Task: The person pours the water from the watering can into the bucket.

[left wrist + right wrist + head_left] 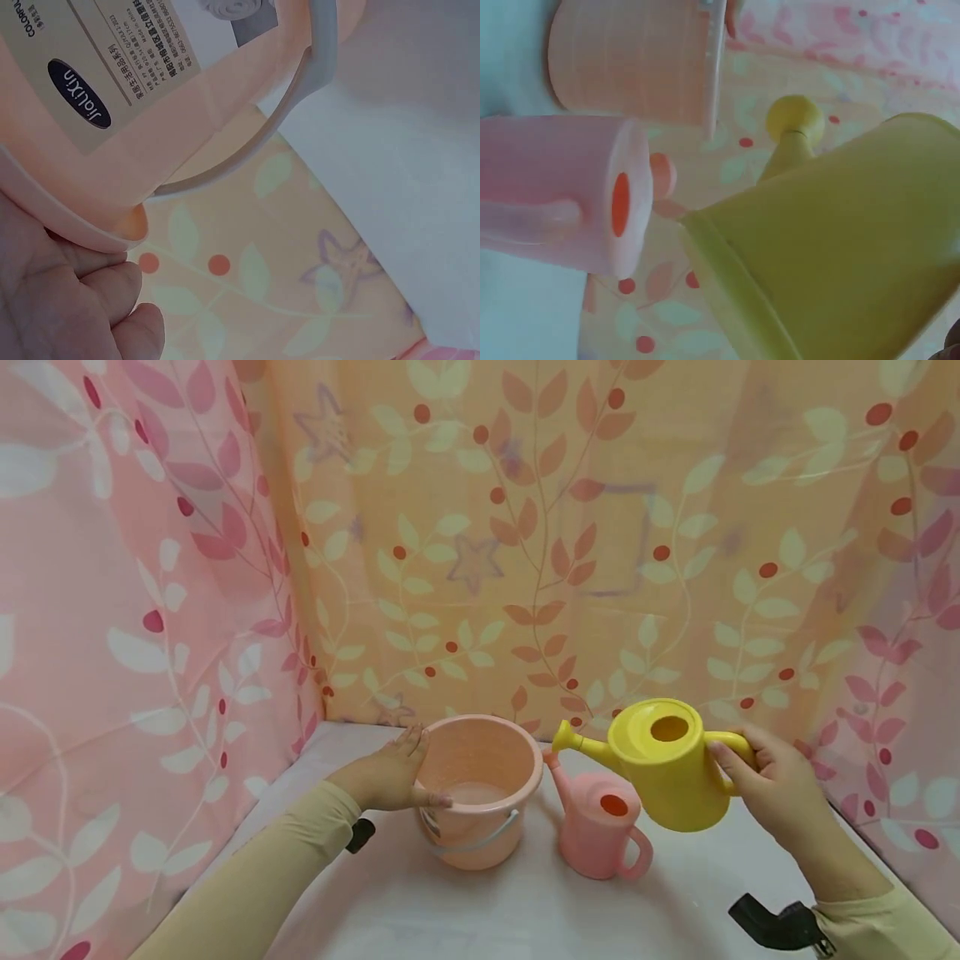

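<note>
A peach bucket [480, 843] stands upright on the white surface, its pale handle [480, 839] hanging down in front. At its left rim my left hand [393, 772] holds on, thumb over the front edge and fingers along the outer side. My right hand [772, 785] grips a yellow watering can [678, 785] by its handle, lifted off the surface and roughly level. The can's spout points left, its round head close to the bucket's right rim. Below that spout a pink watering can [596, 835] stands beside the bucket, with its spout towards the bucket's rim.
Patterned cloth walls surround the white surface [480, 922]: orange cloth [487, 610] behind, pink cloth [112, 677] at the left and more at the right. Black wrist mounts [776, 922] protrude near both wrists.
</note>
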